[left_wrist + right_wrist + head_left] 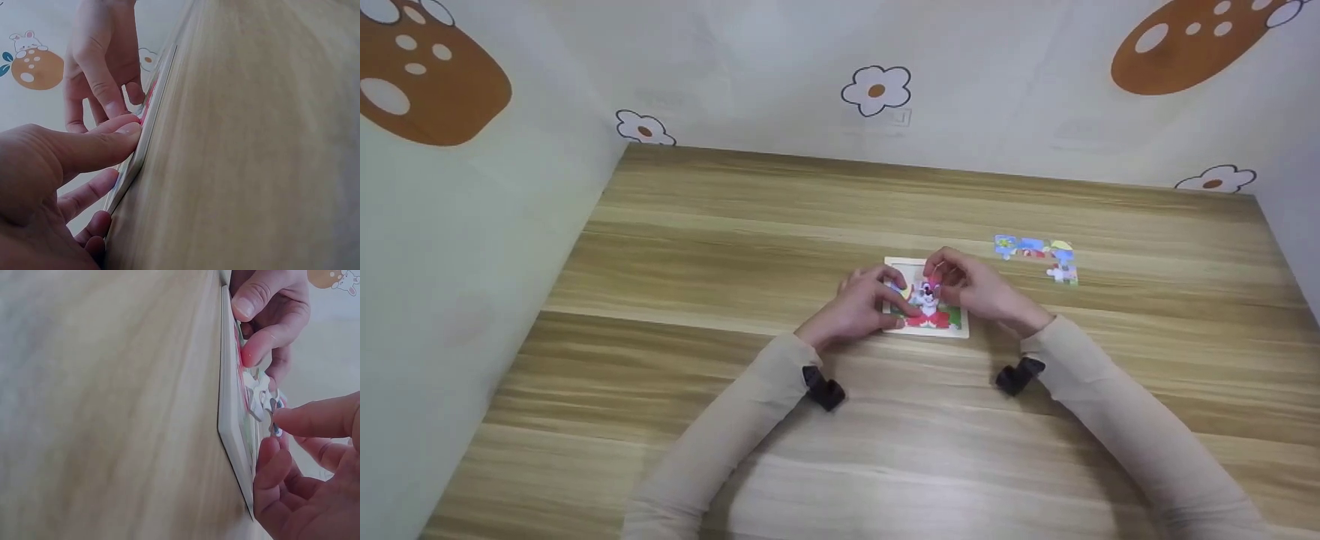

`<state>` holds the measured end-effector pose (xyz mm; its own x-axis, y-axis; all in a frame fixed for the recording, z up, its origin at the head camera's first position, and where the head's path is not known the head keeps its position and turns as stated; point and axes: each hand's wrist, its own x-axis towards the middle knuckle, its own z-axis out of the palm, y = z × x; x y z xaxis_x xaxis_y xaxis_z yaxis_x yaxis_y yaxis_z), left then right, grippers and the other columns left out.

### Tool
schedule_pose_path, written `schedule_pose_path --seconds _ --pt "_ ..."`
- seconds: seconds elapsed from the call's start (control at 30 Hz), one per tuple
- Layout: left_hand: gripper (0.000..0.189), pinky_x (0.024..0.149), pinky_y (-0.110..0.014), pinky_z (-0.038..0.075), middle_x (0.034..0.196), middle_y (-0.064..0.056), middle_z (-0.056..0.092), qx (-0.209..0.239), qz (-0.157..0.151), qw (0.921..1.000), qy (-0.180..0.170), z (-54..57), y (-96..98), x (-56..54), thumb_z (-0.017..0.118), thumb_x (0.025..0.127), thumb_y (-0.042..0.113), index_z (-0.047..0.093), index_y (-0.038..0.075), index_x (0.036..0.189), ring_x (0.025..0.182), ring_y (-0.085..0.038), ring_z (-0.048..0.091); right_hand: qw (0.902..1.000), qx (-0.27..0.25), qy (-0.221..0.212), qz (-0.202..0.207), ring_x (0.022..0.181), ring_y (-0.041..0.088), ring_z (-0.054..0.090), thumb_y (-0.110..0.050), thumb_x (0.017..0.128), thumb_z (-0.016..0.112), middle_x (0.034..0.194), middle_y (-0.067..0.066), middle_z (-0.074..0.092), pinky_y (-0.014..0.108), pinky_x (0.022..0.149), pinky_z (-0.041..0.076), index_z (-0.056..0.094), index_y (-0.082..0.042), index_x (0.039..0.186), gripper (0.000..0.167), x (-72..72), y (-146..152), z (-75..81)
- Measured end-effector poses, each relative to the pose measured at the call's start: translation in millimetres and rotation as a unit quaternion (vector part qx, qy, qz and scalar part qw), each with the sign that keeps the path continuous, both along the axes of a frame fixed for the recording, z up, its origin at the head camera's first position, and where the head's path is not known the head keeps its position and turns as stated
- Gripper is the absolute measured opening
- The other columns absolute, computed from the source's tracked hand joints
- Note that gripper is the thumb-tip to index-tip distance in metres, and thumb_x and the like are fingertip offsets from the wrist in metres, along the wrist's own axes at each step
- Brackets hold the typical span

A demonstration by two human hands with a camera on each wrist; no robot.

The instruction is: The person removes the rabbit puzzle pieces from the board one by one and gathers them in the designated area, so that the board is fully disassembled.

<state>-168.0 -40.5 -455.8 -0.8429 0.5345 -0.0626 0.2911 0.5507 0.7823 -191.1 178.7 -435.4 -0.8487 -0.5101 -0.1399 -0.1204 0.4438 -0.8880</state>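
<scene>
A framed jigsaw puzzle [928,332] with a cartoon animal in red lies on the table, partly filled. The left hand [859,306] rests at its left side, fingers spread. Its index fingertip presses the picture, and its thumb [107,151] touches the near frame edge in the left wrist view. Over the upper right of the puzzle, the right hand [979,291] pinches a small puzzle piece [277,417] between thumb and fingers. That piece is tilted above the picture, close beside a raised white piece [257,395]. The fingers hide part of the picture in the head view.
Several loose puzzle pieces [1033,245] lie on the wooden table [720,225] to the right, beyond the right hand. A pale wall [750,75] with flower prints borders the table at the back. Black wrist cameras [826,390] hang from both sleeves.
</scene>
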Motion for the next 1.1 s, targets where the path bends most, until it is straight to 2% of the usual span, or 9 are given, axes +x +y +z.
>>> schedule_pose_path --seconds 0.17,0.3,0.4,0.63,0.93,1.1 --pt "0.018 0.103 -0.047 0.014 0.12 0.001 0.05 0.006 -0.007 1.0 0.004 0.2 -0.6 0.3 0.076 0.081 0.011 0.078 0.017 0.098 0.119 -0.025 0.034 0.9994 -0.034 0.0 0.0 0.088 0.024 0.052 0.014 0.083 0.054 0.095 0.015 0.057 0.027 0.077 0.043 0.057 0.006 0.108 0.026 -0.7 3 0.3" --pt "0.018 0.102 -0.046 0.015 0.119 0.002 0.05 0.003 -0.006 1.0 0.003 0.5 -0.3 0.0 0.076 0.081 0.012 0.078 0.019 0.098 0.118 -0.024 0.034 0.9991 -0.04 0.011 -0.001 0.089 0.023 0.053 0.016 0.082 0.052 0.096 0.015 0.057 0.025 0.078 0.044 0.057 0.007 0.107 0.027 -1.5 6 1.2" --pt "0.019 0.103 -0.045 0.015 0.12 0.002 0.05 -0.004 -0.004 1.0 0.004 0.7 -0.2 0.2 0.076 0.081 0.012 0.078 0.019 0.098 0.119 -0.023 0.034 0.9988 -0.039 0.029 0.003 0.089 0.022 0.054 0.015 0.083 0.052 0.096 0.015 0.058 0.024 0.078 0.044 0.058 0.007 0.107 0.025 -2.0 10 1.9" --pt "0.02 0.102 -0.045 0.016 0.121 0.004 0.049 -0.009 0.0 1.0 -0.004 1.0 -0.2 0.5 0.076 0.081 0.012 0.078 0.021 0.098 0.119 -0.023 0.033 0.9988 -0.037 0.029 -0.011 0.088 0.021 0.055 0.01 0.088 0.057 0.096 0.016 0.06 0.024 0.079 0.044 0.061 0.007 0.109 0.022 -3.3 22 3.1" --pt "0.021 0.102 -0.045 0.016 0.12 0.003 0.05 -0.007 -0.002 1.0 0.002 1.0 0.2 0.7 0.076 0.08 0.01 0.078 0.02 0.098 0.118 -0.023 0.034 0.9988 0.011 0.026 -0.04 0.094 0.023 0.056 0.0 0.091 0.06 0.104 0.014 0.062 0.025 0.082 0.044 0.063 0.002 0.113 0.022 -4.0 43 10.5" --pt "0.022 0.101 -0.045 0.016 0.121 0.002 0.05 0.001 -0.005 1.0 0.007 0.6 -0.6 2.0 0.076 0.08 0.009 0.078 0.019 0.099 0.119 -0.024 0.033 0.9983 0.0 0.036 -0.047 0.09 0.02 0.061 0.003 0.09 0.06 0.103 0.017 0.063 0.023 0.078 0.047 0.063 0.004 0.113 0.023 -5.3 58 13.0"
